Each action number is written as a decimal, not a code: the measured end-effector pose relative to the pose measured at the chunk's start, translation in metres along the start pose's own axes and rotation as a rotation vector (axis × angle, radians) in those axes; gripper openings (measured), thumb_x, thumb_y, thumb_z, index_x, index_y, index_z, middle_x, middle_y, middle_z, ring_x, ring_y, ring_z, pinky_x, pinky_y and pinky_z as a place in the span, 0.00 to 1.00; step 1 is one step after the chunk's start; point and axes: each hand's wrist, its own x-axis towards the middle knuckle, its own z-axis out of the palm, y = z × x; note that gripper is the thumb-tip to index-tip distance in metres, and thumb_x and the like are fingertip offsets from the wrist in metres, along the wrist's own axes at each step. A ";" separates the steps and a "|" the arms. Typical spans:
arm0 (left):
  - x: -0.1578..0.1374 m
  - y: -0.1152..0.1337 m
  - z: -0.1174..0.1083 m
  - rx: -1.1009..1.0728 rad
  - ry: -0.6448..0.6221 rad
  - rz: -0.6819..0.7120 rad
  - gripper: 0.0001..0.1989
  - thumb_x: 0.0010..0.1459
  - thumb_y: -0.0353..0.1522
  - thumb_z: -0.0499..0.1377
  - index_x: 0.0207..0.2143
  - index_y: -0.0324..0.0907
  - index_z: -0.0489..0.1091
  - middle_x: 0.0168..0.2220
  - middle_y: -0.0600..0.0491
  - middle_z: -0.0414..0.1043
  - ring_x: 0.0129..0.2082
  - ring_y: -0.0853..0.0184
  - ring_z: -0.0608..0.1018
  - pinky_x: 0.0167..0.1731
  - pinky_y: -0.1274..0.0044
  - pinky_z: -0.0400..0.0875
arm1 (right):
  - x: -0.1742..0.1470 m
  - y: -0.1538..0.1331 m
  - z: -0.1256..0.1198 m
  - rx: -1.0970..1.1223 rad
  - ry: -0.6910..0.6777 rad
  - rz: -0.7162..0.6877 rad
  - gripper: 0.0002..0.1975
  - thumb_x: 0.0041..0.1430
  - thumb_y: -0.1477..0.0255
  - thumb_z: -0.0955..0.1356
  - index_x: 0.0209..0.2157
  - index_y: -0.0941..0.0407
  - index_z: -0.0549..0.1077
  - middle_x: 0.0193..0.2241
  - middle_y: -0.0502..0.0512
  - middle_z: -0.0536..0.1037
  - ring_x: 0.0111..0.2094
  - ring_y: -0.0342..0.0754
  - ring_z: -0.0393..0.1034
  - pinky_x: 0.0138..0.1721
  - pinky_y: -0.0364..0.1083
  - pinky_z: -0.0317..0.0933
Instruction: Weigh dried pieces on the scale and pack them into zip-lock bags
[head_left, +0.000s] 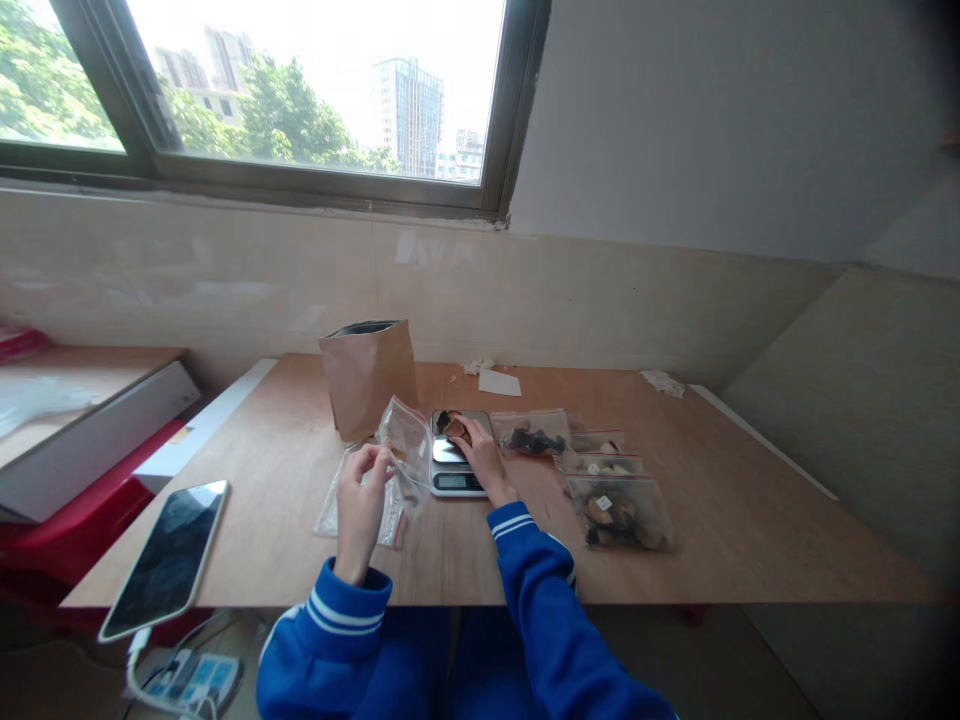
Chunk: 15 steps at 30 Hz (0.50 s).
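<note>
My left hand (364, 500) pinches the edge of a clear zip bag (407, 440), which it holds up beside the scale. Under that bag, more clear zip bags (328, 510) lie flat on the table. My right hand (486, 462) is over the small digital kitchen scale (459, 490), its fingers closed around brown, dried slices (454, 426) that look like mushroom. A dark piece shows at the left of them on the metal plate. The scale's display is lit, but its digits are too small to read.
A brown paper bag (367, 375) stands open behind the zip bags. Filled zip bags (619, 515) lie to the right of the scale. A white card (499, 383) is at the back. On the left edge rests a phone (169, 555) with its cable plugged in.
</note>
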 end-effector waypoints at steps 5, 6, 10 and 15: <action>0.003 -0.007 0.002 -0.045 -0.031 -0.031 0.16 0.53 0.45 0.58 0.25 0.41 0.70 0.29 0.54 0.70 0.34 0.65 0.75 0.37 0.73 0.74 | 0.014 -0.009 -0.006 0.277 0.183 0.167 0.19 0.54 0.65 0.70 0.48 0.56 0.74 0.39 0.58 0.78 0.40 0.52 0.73 0.45 0.50 0.66; 0.004 -0.008 0.003 -0.044 -0.028 -0.033 0.16 0.53 0.45 0.58 0.25 0.41 0.70 0.28 0.54 0.70 0.33 0.65 0.74 0.37 0.73 0.73 | 0.018 -0.016 -0.008 0.365 0.215 0.207 0.21 0.53 0.63 0.71 0.48 0.57 0.74 0.38 0.57 0.79 0.38 0.51 0.73 0.44 0.50 0.66; 0.008 -0.015 0.007 -0.054 -0.025 -0.039 0.15 0.52 0.44 0.59 0.26 0.41 0.71 0.29 0.53 0.71 0.33 0.64 0.75 0.38 0.72 0.73 | 0.033 -0.057 -0.015 0.783 0.247 0.319 0.26 0.48 0.60 0.73 0.47 0.59 0.74 0.39 0.58 0.79 0.37 0.49 0.74 0.40 0.47 0.68; 0.008 -0.025 0.013 -0.127 -0.007 -0.085 0.15 0.51 0.44 0.61 0.31 0.41 0.72 0.38 0.50 0.74 0.41 0.61 0.76 0.41 0.70 0.72 | 0.035 -0.105 -0.016 0.796 -0.001 0.316 0.26 0.46 0.62 0.75 0.46 0.59 0.75 0.34 0.56 0.80 0.34 0.47 0.73 0.35 0.45 0.68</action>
